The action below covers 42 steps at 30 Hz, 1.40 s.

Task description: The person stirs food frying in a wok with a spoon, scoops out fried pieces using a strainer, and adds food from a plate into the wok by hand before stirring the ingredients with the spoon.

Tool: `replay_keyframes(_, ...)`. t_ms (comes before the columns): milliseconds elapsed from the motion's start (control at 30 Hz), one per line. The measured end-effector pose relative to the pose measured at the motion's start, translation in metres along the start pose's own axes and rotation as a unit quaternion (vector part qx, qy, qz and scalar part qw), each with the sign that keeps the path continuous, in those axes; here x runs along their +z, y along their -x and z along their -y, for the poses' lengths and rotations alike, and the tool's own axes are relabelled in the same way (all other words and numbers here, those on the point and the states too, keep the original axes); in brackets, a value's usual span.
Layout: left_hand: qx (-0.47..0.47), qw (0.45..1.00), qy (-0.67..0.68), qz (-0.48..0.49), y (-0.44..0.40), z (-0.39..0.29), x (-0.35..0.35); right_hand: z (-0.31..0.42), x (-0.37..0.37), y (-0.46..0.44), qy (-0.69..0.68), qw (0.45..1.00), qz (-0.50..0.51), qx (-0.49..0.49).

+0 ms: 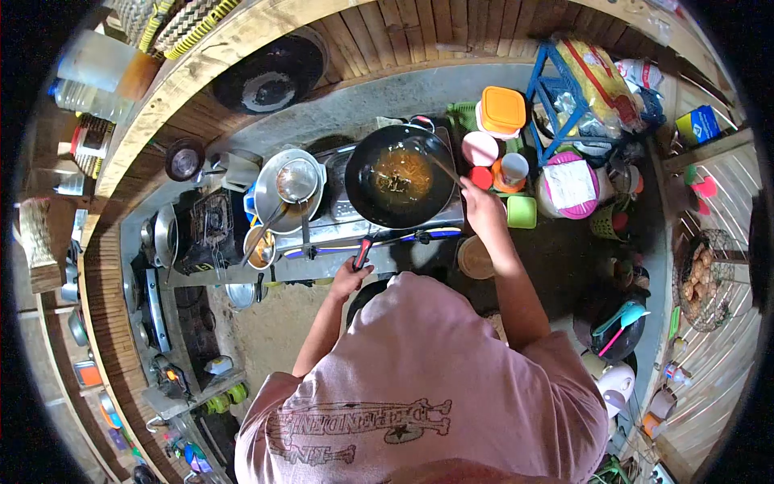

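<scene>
A black wok (367,194) with brownish liquid and small browned bits (403,177) in it sits on the stove (330,234). My left hand (348,280) is closed around the wok's black and red handle (364,252), below the pan. At the wok's right rim, my right hand (482,207) is closed on the thin handle of a cooking utensil (443,169). That utensil slants into the liquid; its head is hard to make out. Left of the wok, a metal strainer (297,179) rests over a large light-coloured pot (270,165).
Beside the stove stand an orange-lidded tub (502,111), a green cup (522,212) and a pink-lidded container (576,206). A blue rack (556,121) is behind them. A small cup with utensils (260,248) stands at the front left. Another black wok (270,68) hangs on the wall.
</scene>
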<state>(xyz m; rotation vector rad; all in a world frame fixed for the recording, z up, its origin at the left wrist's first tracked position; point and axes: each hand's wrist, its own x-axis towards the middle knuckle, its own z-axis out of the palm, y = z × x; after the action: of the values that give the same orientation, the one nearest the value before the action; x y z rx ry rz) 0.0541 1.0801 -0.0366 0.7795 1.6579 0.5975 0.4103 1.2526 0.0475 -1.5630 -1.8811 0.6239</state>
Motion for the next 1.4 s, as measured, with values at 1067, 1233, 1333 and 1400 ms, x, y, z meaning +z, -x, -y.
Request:
replay_keyframes(1067, -0.018, 0.998, -0.048, -0.035, 0.013, -0.011, -0.001, -0.006, -0.012, 0.020, -0.050, 0.998, 0.035, -0.024)
replay_keyframes(1233, -0.003, 0.999, -0.040, -0.030, 0.005, 0.003, -0.001, -0.020, 0.017, 0.003, 0.062, 0.997, 0.031, 0.044)
replay_keyframes(1333, 0.016, 0.998, -0.046, -0.033, 0.005, 0.004, 0.001, -0.057, 0.058, 0.000, -0.036, 0.996, 0.073, 0.044)
replay_keyframes(1400, 0.020, 0.998, -0.044, -0.034, 0.004, 0.004, -0.001, -0.041, 0.044, 0.008, -0.277, 0.898, 0.195, 0.282)
